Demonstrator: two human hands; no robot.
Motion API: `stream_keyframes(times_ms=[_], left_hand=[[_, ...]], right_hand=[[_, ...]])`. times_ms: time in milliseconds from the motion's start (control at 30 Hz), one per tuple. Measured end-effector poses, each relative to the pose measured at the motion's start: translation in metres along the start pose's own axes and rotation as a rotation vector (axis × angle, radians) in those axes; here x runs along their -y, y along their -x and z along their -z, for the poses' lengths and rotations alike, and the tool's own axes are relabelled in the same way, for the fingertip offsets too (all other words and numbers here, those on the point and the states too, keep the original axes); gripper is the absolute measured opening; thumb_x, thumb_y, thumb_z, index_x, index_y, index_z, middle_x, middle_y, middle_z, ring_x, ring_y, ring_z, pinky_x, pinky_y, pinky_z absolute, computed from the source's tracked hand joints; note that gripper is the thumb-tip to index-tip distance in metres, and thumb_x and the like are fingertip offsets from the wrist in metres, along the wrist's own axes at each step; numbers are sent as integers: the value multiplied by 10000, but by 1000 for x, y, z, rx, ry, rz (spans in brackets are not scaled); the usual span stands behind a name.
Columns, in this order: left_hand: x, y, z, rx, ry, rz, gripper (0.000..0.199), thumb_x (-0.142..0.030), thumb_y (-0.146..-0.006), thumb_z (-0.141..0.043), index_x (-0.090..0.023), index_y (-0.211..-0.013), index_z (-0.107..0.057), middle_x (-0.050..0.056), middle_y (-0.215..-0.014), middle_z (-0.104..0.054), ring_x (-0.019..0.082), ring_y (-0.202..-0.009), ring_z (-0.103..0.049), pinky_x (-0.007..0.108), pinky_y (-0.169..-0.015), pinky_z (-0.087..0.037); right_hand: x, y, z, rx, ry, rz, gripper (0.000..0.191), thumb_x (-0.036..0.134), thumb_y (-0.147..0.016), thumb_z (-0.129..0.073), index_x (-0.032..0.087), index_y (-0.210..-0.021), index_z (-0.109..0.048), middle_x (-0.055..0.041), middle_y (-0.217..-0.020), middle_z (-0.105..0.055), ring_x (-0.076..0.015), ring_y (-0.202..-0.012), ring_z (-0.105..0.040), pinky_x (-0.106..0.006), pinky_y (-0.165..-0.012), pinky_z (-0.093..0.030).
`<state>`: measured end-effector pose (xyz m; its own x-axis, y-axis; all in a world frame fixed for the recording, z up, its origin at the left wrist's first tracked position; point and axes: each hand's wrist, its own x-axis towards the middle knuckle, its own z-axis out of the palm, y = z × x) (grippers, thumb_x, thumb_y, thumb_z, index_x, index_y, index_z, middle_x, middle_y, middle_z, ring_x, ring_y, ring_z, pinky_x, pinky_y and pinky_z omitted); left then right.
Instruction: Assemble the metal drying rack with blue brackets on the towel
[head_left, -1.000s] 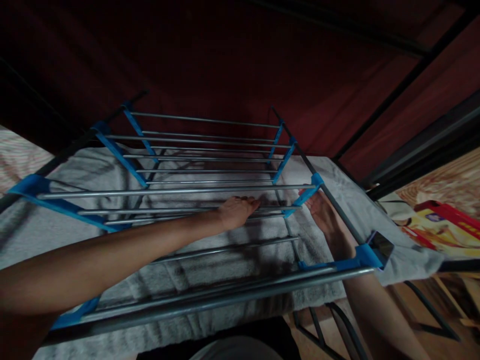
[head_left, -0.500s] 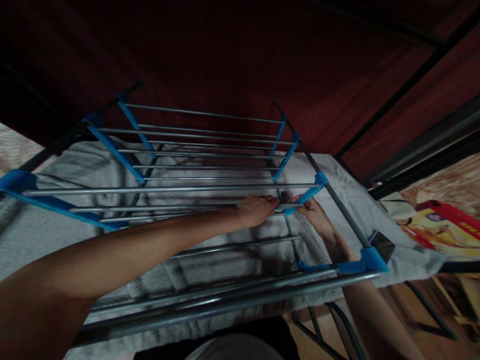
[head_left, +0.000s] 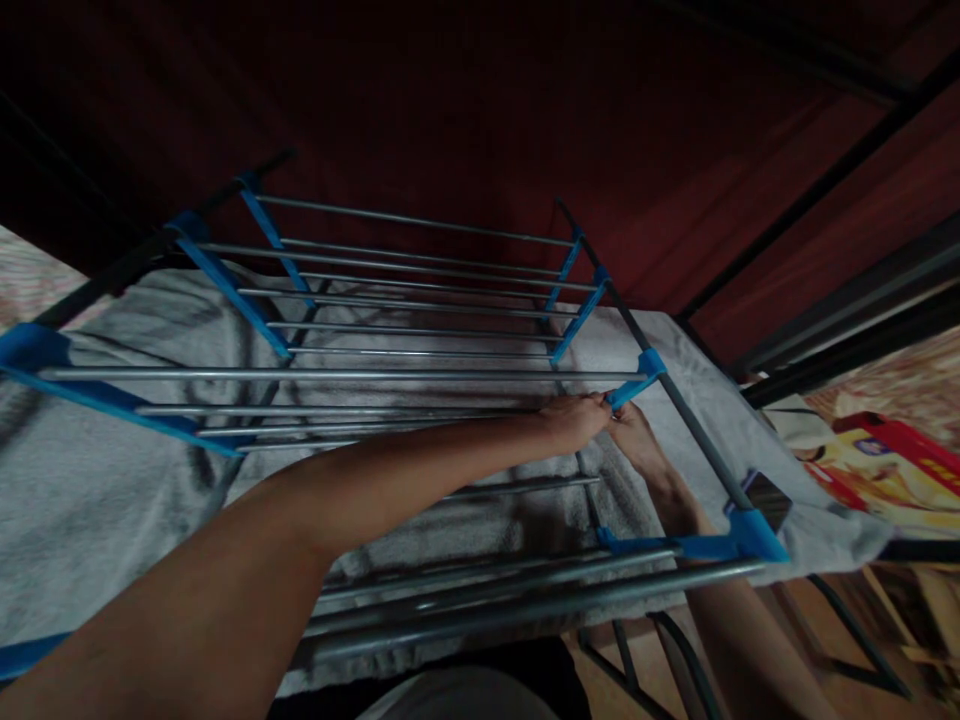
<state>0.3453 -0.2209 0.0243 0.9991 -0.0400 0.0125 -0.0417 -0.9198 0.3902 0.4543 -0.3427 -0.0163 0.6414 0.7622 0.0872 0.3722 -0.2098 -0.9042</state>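
A rack of metal rods joined by blue plastic brackets lies on a grey cloth [head_left: 97,500]. My left hand [head_left: 577,422] reaches over the near rods [head_left: 450,625] and is closed at the right end of the middle rods, its fingertips at a blue bracket [head_left: 634,390]. On the other side of that bracket, my right hand [head_left: 634,437] has its fingers closed on its lower end, with the forearm passing under the near right bracket [head_left: 757,535]. The fingertips of both hands nearly meet, and the rod ends there are hidden.
Behind the rack hangs a dark red curtain [head_left: 435,110]. A dark phone-like object [head_left: 769,498] lies beside the near right bracket. Farther right is a red and yellow box [head_left: 885,465]. Dark metal tube legs [head_left: 686,660] stand below the cloth's front edge.
My left hand has slid right along the rods to the blue bracket, closer to my right hand. My right hand stays at the bracket. The view has shifted slightly.
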Motion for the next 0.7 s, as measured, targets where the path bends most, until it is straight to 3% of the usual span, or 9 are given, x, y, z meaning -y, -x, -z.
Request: stream_keyframes(times_ms=[200, 333, 700], left_hand=[[-7, -6, 5, 40, 0, 181, 319, -273, -977, -422, -150, -1238, -559, 147, -1179, -679, 289, -996, -686, 390, -810, -539], [-6, -4, 8, 75, -18, 206, 365, -246, -972, -377, -189, -1300, -527, 134, -1176, -684, 275, -976, -689, 356, -782, -524], [7, -9, -2, 24, 43, 91, 366, -274, -944, -435, -197, -1289, -530, 134, -1126, -692, 269, -954, -694, 364, -786, -537]], right_hand=[[-9, -6, 3, 5, 2, 22, 241, 423, -715, -685, 208, -807, -628, -27, -838, -694, -213, -846, -608, -334, -785, -486], [-15, -9, 6, 54, -33, 49, 272, 443, -719, -703, 205, -823, -624, -11, -834, -679, -206, -853, -594, -331, -800, -474], [-19, -16, 17, 142, 39, 57, 287, 455, -733, -728, 214, -748, -573, 0, -775, -650, -212, -854, -564, -314, -800, -425]])
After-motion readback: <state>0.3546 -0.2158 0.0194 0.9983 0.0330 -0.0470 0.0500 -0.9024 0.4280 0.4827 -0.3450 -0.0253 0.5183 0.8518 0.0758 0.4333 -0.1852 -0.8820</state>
